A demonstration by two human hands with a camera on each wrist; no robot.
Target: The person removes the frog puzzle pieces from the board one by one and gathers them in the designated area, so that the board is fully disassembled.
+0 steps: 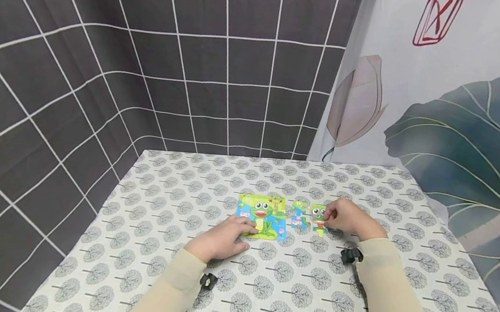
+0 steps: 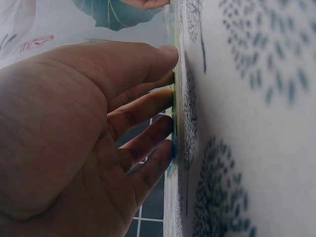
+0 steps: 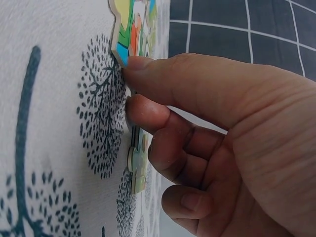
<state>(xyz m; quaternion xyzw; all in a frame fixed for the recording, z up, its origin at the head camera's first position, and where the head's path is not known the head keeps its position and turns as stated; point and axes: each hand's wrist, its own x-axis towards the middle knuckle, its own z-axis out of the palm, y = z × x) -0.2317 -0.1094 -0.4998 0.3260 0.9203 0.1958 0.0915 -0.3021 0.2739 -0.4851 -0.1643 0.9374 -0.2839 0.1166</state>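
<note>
A square frog picture [image 1: 277,208] lies on the table, its frog green with a wide red mouth. My left hand [image 1: 227,237] rests on its lower left part, fingers spread and fairly straight, fingertips on the surface in the left wrist view. To the right lie joined jigsaw pieces [image 1: 300,218] with blue and green print, and beside them pieces [image 1: 318,212] showing the frog's eyes and mouth. My right hand [image 1: 344,216] is at their right edge. Its thumb and curled index finger pinch the edge of a puzzle piece [image 3: 124,27], partly hidden by the thumb; the other fingers curl under.
A white tablecloth [image 1: 261,284] printed with grey trees covers the table. Behind it hangs a dark grid curtain [image 1: 243,65], with a white leaf-print curtain [image 1: 472,127] at the right. Black bands [image 1: 352,255] are at both wrists.
</note>
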